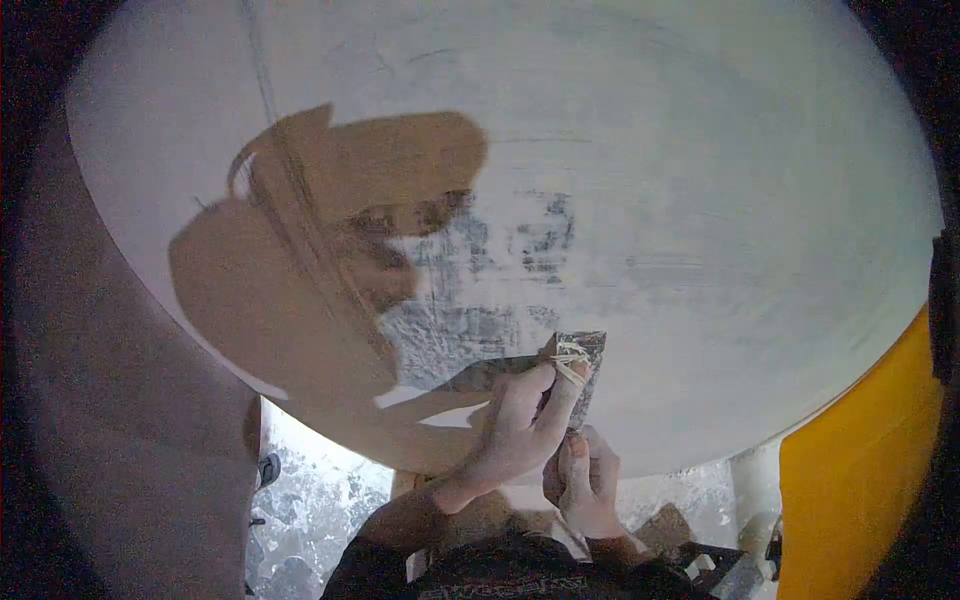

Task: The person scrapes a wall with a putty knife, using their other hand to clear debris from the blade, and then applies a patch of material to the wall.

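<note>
A putty knife (590, 395) with a flat, grey-smeared, tapering blade is between my hands, just in front of a large pale rounded panel. My left hand (522, 425), dusted white, is closed at the blade's left side, its thumb and finger pinching the blade near its wide end. Whitish strands (571, 358) lie across that fingertip and the blade. My right hand (588, 480) is wrapped round the lower, narrow end, which the fingers mostly hide. Dark, scuffed patches (545, 240) mark the panel (700, 200) above the hands.
A head-and-arm shadow (270, 270) falls over the panel's left part. Below its curved lower edge shows a white-splattered floor (320, 500). An orange-yellow surface (850, 460) stands at the right, a brownish-grey one (150, 430) at the left. Dark items (715, 565) lie near the lower right.
</note>
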A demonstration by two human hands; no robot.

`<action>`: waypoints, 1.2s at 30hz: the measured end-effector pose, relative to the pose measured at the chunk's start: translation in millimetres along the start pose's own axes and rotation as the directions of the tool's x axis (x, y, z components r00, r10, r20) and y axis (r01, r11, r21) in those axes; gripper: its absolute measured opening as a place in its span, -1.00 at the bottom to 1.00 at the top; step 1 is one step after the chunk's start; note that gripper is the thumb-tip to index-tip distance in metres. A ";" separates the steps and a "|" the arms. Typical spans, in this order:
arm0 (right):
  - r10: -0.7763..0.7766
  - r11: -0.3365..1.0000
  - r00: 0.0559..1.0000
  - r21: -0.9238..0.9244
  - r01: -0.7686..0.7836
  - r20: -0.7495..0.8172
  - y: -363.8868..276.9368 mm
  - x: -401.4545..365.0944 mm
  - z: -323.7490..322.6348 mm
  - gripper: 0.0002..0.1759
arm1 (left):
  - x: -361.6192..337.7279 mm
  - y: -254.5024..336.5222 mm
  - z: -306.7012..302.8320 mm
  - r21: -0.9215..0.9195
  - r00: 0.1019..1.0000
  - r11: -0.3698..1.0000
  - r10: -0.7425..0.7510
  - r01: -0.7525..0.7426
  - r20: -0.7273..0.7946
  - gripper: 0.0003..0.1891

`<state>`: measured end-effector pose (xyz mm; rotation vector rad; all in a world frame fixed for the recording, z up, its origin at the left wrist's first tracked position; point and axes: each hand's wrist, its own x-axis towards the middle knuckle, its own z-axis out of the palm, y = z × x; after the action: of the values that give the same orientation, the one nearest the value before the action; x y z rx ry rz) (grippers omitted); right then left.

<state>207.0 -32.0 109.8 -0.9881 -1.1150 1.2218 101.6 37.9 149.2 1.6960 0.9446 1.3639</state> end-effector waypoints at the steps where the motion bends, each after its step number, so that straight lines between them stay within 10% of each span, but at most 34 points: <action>1: -0.022 1.000 1.000 -0.021 0.022 0.000 -1.2 1.6 0.9 -0.68 | 1.2 1.5 -1.2 -0.001 1.000 1.000 0.002 -0.002 -0.001 -0.66; 36: -0.090 0.993 0.978 0.097 0.073 0.188 -91.1 13.9 20.1 -0.59 | 39.7 81.4 -18.8 0.056 0.976 0.979 0.202 -0.198 -0.077 -0.58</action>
<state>205.1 -27.8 203.9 -0.7616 -1.2276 1.3093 96.7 38.9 241.6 1.8234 0.8774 1.5635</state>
